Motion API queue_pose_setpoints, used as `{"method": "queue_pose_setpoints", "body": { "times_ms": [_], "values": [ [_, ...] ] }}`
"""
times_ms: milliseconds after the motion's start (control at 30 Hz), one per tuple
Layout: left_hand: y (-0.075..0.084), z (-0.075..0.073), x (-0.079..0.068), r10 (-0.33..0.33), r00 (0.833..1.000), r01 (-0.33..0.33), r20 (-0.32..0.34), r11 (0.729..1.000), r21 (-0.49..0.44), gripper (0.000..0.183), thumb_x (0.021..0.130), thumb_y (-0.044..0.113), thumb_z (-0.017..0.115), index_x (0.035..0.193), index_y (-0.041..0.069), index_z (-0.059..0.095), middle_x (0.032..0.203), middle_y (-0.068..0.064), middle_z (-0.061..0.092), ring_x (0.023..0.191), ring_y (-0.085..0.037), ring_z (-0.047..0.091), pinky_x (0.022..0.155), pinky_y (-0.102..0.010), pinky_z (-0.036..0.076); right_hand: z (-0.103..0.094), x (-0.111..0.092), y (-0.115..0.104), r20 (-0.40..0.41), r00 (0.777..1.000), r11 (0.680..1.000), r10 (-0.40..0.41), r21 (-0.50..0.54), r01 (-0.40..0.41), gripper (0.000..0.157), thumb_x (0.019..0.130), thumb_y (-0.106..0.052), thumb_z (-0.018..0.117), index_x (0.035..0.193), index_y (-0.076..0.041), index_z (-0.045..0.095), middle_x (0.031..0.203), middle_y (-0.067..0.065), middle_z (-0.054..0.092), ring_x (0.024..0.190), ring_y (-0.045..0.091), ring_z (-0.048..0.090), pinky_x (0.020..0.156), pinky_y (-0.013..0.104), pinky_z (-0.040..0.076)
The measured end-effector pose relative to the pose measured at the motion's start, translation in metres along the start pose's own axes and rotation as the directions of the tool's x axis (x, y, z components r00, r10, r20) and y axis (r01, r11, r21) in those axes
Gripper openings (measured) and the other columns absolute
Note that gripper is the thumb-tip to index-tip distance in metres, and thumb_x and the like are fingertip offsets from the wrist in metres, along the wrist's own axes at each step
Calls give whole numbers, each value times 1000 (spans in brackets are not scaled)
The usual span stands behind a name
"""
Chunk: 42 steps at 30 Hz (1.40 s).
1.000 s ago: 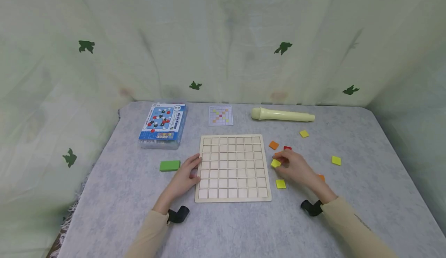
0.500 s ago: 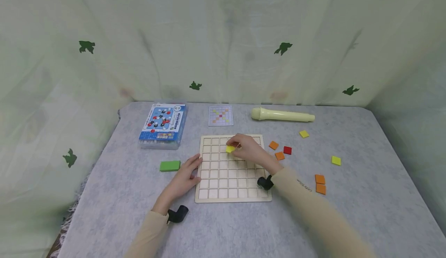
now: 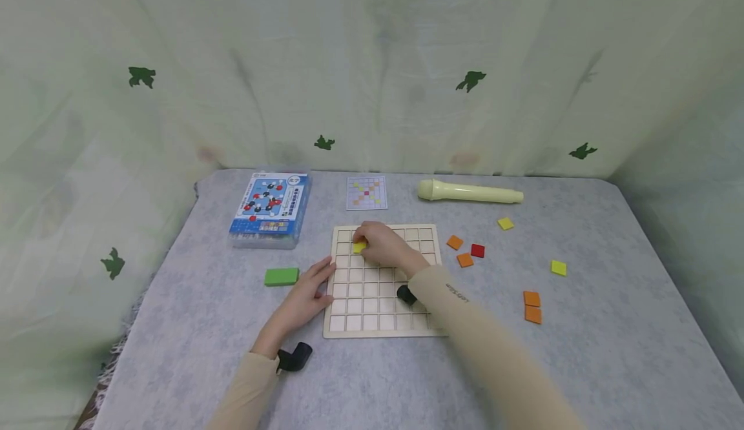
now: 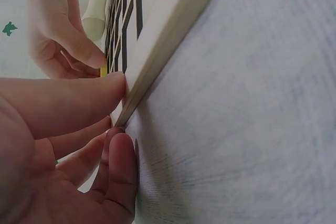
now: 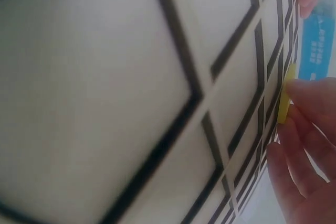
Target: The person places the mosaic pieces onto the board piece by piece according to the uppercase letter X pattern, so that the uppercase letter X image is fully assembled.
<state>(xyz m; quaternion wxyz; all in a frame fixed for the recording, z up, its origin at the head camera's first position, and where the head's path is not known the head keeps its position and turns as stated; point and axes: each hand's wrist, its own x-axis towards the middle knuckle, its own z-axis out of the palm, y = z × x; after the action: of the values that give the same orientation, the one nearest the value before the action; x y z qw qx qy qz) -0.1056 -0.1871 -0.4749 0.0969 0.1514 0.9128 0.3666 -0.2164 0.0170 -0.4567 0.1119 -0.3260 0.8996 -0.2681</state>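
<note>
A light wooden grid board (image 3: 354, 304) lies on the table in front of me. My left hand (image 3: 305, 294) holds its left edge; in the left wrist view the thumb (image 4: 79, 100) lies at the top rim and curled fingers (image 4: 121, 166) are by its side. My right hand (image 3: 383, 246) reaches across the board and pinches a yellow square tile (image 3: 358, 248) over the upper left cells. In the right wrist view the tile (image 5: 285, 95) stands tilted between thumb and fingers, close against the grid.
Right of the board lie several orange tiles (image 3: 455, 242), a red tile (image 3: 478, 250) and yellow tiles (image 3: 558, 268). A green block (image 3: 281, 277) sits left. Behind are a boxed set (image 3: 270, 207), a patterned card (image 3: 366, 194) and a pale microphone-shaped object (image 3: 471, 192).
My right hand has carried a yellow tile from the right side leftward over the board to its upper left. A yellow tile near the board's right edge is gone. The left hand stays put.
</note>
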Motion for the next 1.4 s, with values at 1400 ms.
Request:
{"method": "queue_pose_setpoints", "body": {
  "times_ms": [1400],
  "values": [
    [0,0,-1,-3,1000,3,-9,1000,-16,62,86,-2,66,142,-6,39,153,-19,27,127,-34,40,82,-39,45,-58,-109,95,-163,925,939,344,88,-333,25,82,0,68,106,-1,64,101,11,59,91,26,54,82,41,44]
  ]
}}
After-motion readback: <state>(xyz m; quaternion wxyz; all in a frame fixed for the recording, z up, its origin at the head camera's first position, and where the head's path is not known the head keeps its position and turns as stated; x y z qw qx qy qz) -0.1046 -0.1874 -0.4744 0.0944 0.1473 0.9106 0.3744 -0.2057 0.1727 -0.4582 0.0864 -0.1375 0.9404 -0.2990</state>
